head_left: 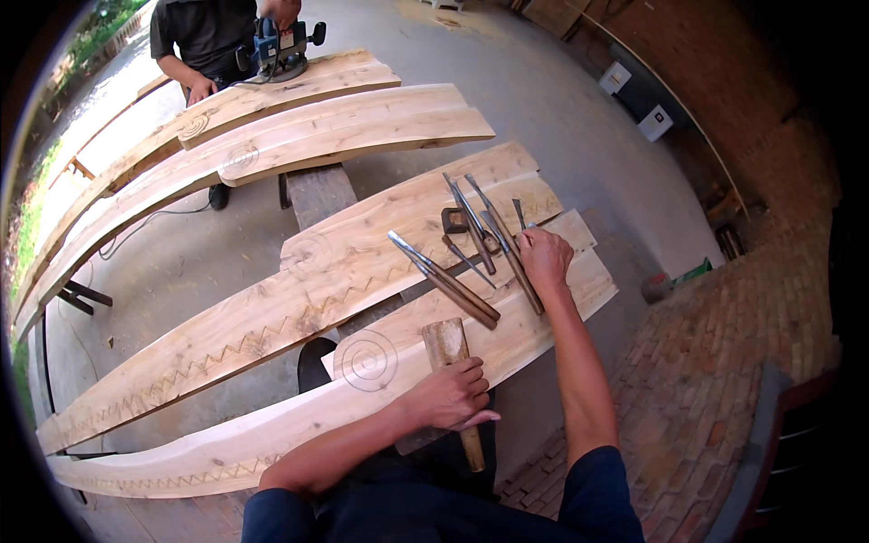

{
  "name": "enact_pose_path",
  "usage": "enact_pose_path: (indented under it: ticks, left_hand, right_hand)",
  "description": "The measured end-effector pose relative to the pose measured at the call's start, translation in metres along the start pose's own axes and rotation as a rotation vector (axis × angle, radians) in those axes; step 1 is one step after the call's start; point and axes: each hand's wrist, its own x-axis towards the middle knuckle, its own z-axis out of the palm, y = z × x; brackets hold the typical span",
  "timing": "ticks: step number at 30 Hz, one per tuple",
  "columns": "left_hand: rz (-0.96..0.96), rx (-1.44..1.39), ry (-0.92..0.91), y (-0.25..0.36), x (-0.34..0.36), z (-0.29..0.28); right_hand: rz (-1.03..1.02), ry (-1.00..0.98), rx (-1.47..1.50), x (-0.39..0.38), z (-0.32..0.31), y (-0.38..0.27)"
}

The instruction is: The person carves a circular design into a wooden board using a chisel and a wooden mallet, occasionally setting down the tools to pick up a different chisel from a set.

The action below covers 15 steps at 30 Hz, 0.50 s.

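My left hand [450,395] is closed round the handle of a wooden mallet [444,340], whose block head lies over the near plank [398,362]. The handle's end sticks out below my fist. My right hand [546,258] is closed at the right end of the planks. A small chisel [519,213] projects from its fingers, blade away from me; its handle is mostly hidden. Just left of that hand lie several long wood-handled chisels [471,226]. Another pair of chisels [448,282] rests side by side nearer the middle. Concentric circles and zigzag lines mark the near plank.
Beyond the near plank lies a second marked plank [362,226], with a dark clamp-like tool [453,220] among the chisels. Farther back, another person works a blue router [279,50] on more planks [362,122]. A cord [149,220] trails on the floor. Brick paving [688,362] lies to the right.
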Motion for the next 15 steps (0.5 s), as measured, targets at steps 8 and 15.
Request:
enact_pose_path:
  ticks: [8, 15]
  left_hand:
    - [-0.117, 0.077, 0.14, -0.005, 0.003, 0.004]
    - [-0.136, 0.092, 0.127, -0.009, 0.001, 0.008]
  right_hand:
    - [-0.091, -0.198, -0.081, 0.032, 0.028, -0.017]
    - [-0.086, -0.229, -0.22, 0.05, 0.055, -0.008]
